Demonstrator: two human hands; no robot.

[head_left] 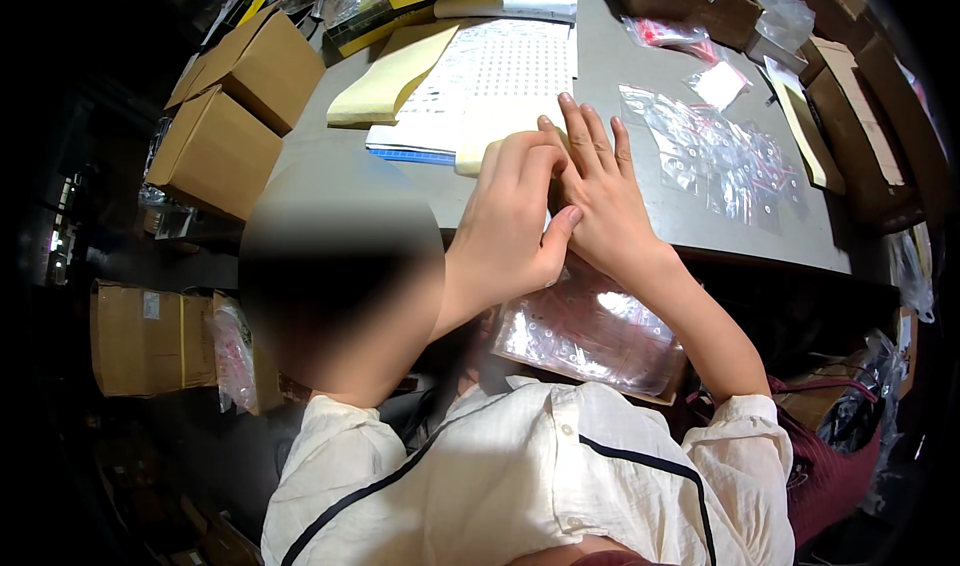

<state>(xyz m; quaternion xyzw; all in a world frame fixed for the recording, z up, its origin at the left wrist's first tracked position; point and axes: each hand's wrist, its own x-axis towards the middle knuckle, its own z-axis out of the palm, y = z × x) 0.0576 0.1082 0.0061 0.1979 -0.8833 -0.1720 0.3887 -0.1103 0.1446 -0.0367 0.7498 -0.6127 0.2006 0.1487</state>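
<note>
We press our right hand [600, 191] flat, fingers spread narrow, to pin the pale sheet [500, 131] at the table edge [640, 221], while our left hand [515, 221] curls over it; whether it grips anything, we cannot tell. Clear bags [715, 151] lie at 2 o'clock.
</note>
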